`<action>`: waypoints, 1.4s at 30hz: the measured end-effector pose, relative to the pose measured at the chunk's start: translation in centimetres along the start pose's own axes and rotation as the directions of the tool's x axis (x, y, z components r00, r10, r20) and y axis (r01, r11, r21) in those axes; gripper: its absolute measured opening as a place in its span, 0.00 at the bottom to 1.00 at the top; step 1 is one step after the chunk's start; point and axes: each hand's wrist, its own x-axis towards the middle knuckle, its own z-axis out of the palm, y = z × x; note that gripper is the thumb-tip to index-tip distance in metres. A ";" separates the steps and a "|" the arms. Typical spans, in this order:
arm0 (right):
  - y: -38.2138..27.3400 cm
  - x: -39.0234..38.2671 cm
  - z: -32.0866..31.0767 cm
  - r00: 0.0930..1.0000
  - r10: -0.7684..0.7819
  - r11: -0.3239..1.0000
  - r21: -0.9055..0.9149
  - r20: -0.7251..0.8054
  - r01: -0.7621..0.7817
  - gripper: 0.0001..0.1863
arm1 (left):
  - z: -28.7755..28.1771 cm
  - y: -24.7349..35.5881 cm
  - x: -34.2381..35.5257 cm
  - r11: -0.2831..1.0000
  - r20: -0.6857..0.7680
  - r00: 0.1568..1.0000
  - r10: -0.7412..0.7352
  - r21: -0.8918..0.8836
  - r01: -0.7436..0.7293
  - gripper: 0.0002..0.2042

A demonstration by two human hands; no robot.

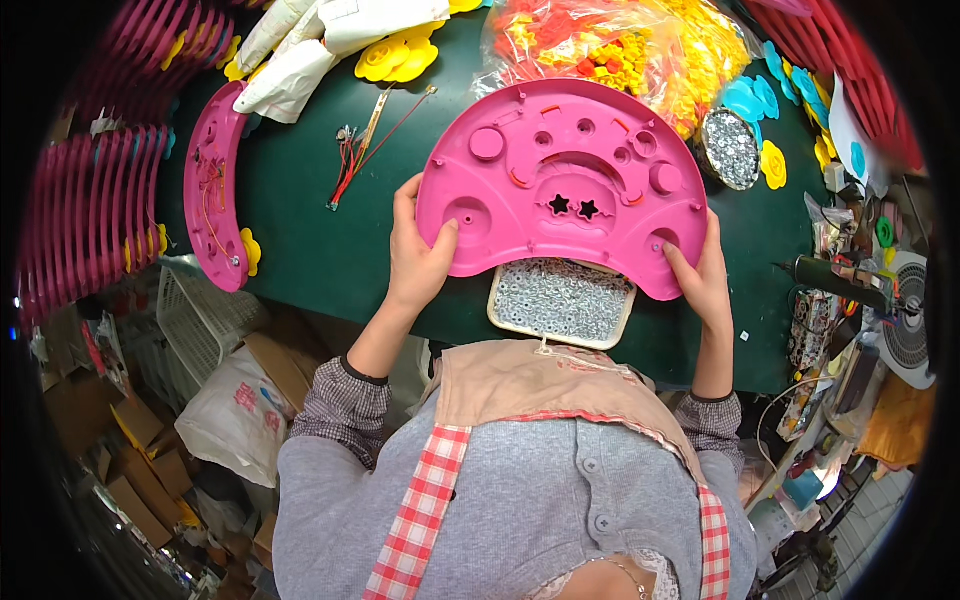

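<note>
Between my two hands is a pink plastic panel (590, 232), a half-moon shape with round recesses, pegs and two star-shaped holes. My left hand (422, 245) grips its left end, thumb on the inner face and fingers behind. At the right end my right hand (703, 275) holds it the same way, the thumb by a round recess. Just below the panel, partly covered by it, lies a cream tray (490, 312) full of small metal screws or washers. Left of the panel, a small bundle of red wires (348, 165) rests on the green table (300, 255).
A curved pink part (192, 190) with wires inside lies on the left. Clear bags of red and yellow pieces (620, 50) sit at the back, beside a bowl of metal bits (732, 150). Stacked pink parts (95, 210) stand at far left; a fan (905, 310) is at right.
</note>
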 end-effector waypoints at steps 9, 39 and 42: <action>0.5 -0.1 -0.3 1.000 0.014 0.998 0.061 0.026 -0.016 0.35 | 0.2 -0.1 0.1 0.991 0.028 1.000 0.003 0.130 -0.007 0.28; -5.8 26.0 3.1 0.954 -0.271 0.799 -0.523 0.128 0.297 0.18 | 6.8 4.9 4.7 0.714 0.605 0.694 0.391 0.276 -0.643 0.29; -9.1 20.2 2.2 0.934 -0.356 0.904 -0.267 -0.039 0.334 0.15 | 5.1 5.0 4.4 0.844 0.537 0.750 0.386 0.122 -0.522 0.22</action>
